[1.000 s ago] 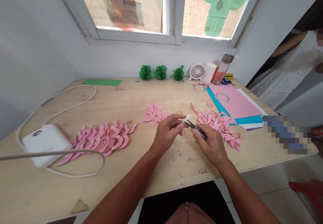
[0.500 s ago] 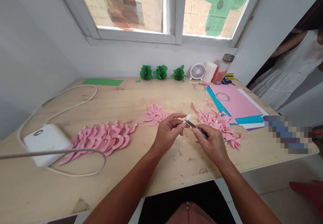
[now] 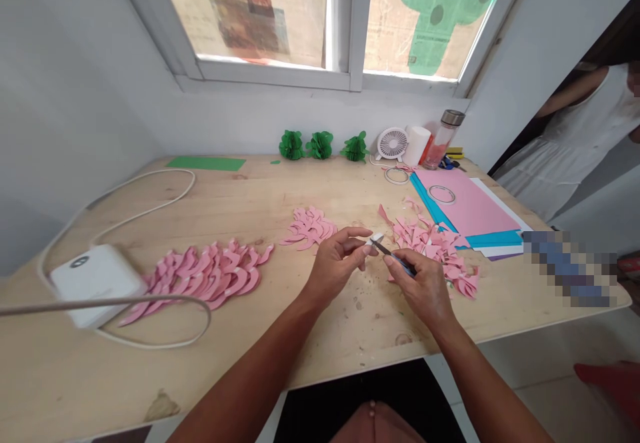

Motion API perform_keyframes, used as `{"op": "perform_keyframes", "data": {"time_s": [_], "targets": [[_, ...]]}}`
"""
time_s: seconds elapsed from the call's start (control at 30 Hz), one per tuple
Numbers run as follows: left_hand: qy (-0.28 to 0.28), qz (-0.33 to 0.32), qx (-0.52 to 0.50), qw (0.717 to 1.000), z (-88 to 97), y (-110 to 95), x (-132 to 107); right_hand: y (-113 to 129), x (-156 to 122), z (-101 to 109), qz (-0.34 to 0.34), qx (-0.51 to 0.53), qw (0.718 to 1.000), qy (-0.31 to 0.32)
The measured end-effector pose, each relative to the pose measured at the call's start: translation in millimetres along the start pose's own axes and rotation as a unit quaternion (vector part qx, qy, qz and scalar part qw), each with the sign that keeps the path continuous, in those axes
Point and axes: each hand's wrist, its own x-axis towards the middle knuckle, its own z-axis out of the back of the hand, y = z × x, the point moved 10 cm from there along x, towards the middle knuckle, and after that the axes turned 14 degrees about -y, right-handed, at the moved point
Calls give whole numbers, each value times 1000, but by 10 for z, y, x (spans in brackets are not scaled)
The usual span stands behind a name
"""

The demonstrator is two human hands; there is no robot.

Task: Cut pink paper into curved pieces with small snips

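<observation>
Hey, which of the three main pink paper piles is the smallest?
The middle pile, just beyond your left hand. The left pile, beside the white box, and the scrap pile near your right hand both spread wider.

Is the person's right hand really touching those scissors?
Touching. The head view shows the right hand wrapped around the handle end of the scissors, with the dark blades sticking out toward the left hand.
</observation>
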Motion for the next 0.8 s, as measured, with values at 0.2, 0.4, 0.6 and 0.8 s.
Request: {"op": "perform_keyframes", "data": {"time_s": [0.2, 0.4, 0.6, 0.8], "targets": [[-3, 7, -7, 1000, 1, 18, 3, -4, -8, 14, -1, -10, 1000, -2], [-7, 6, -11, 1000, 0, 26, 11, 69, -10, 92, 20, -18, 999, -25], [-19, 6, -13, 1000, 19, 34, 27, 112, 13, 136, 26, -7, 999, -45], [-12, 6, -42, 999, 14, 36, 29, 123, -8, 52, 23, 14, 999, -43]]}}
